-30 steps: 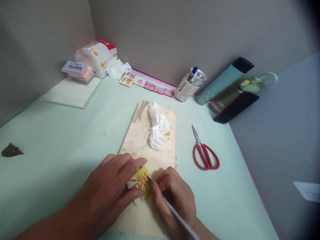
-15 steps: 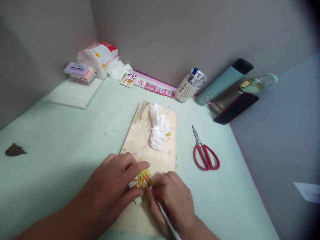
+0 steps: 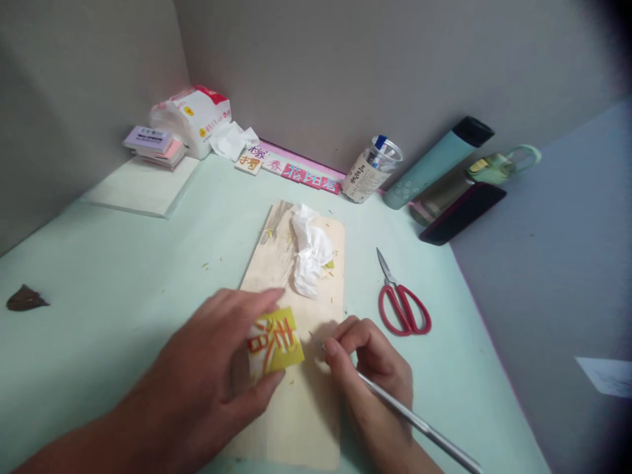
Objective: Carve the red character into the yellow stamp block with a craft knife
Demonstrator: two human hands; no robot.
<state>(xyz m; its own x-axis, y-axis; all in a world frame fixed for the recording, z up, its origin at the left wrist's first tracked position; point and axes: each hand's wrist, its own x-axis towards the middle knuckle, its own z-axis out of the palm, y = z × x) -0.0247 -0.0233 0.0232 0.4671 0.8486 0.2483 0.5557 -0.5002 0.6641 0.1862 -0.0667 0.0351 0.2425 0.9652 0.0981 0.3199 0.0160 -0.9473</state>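
Note:
Between the thumb and fingers of my left hand (image 3: pixel 212 359) is a small square carving block (image 3: pixel 277 339). Its yellow face bears orange-red lines of a character, with white carved-away patches on the left side. My right hand (image 3: pixel 372 375) grips a slim silver carving knife (image 3: pixel 412 416) like a pen, its tip pointing left, apart from the block. Both hands are over a pale wooden board (image 3: pixel 316 408). A crumpled white tissue (image 3: pixel 311 253) lies on the board's far half, with yellow shavings scattered around it.
Red-handled scissors (image 3: pixel 402 299) lie right of the board. Along the back stand a tissue pack (image 3: pixel 192 118), a row of carved character tiles (image 3: pixel 311 178), a plastic cup with pens (image 3: pixel 368 174), a teal bottle (image 3: pixel 439 161) and a dark phone (image 3: pixel 461 214). Erasers (image 3: pixel 155 145) are stacked back left.
My left hand has lifted and turned the block so its face shows more. My right hand has drawn the knife away from it, to the right.

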